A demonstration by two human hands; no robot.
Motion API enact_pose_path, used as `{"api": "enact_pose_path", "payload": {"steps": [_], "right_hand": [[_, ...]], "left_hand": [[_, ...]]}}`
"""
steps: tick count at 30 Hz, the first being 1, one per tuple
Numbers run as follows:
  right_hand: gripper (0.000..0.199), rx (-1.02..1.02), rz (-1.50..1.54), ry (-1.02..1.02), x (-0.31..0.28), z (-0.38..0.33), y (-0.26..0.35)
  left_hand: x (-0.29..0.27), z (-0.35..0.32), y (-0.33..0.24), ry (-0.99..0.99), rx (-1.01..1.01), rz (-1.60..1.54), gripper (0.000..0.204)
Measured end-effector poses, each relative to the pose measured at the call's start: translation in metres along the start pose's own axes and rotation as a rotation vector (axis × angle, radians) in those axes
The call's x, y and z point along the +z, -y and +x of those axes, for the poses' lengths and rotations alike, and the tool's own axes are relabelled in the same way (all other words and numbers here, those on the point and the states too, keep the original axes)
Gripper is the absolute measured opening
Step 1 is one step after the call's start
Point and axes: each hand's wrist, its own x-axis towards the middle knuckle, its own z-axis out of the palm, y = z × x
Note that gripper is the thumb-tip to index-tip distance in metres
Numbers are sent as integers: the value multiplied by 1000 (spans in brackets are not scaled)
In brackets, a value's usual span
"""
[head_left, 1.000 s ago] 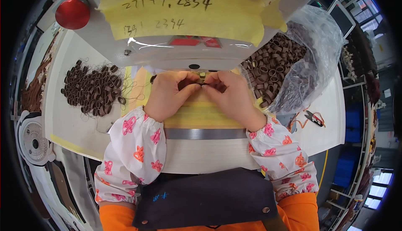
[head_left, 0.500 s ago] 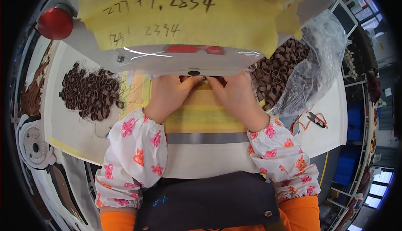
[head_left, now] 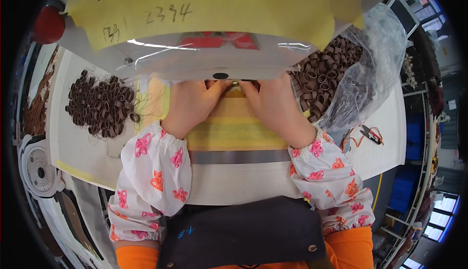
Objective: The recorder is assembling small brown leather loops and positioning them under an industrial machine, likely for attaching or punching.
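Under the front edge of a white machine head (head_left: 161,64), my left hand (head_left: 192,103) and my right hand (head_left: 275,108) work close together. Thumbs and fingers of both are pinched, with their tips almost meeting. What they grip is small and mostly hidden by the machine head. Below my hands the work surface is covered in yellow tape (head_left: 234,132). On the left lies a pile of small brown loops (head_left: 100,105) with loose threads trailing from it. More brown loops (head_left: 319,81) are heaped on the right, partly inside a clear plastic bag (head_left: 363,81).
Thread snips (head_left: 370,134) with an orange cord lie on the table's right side. A red knob (head_left: 48,25) sits at the machine's upper left. Yellow paper (head_left: 204,15) with handwriting covers the machine head. A white fan (head_left: 41,169) stands beyond the table's left edge.
The view has shifted slightly, so the machine head sits lower and a little left in relation to the frame's top. My hands keep their pinch at the same spot under it.
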Motion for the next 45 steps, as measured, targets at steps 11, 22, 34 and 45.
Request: {"api": "enact_pose_path", "payload": {"steps": [11, 22, 34, 45], "right_hand": [[8, 40, -44, 42, -2, 4, 1], [9, 123, -11, 48, 1, 3, -2], [10, 62, 14, -44, 7, 0, -7], [17, 456, 391, 101, -4, -14, 18]], "left_hand": [[-5, 1, -5, 75, -41, 64, 22], [-5, 0, -8, 46, -117, 87, 26], [-2, 1, -1, 51, -101, -16, 28], [-12, -38, -12, 216, 261, 1, 18]]}}
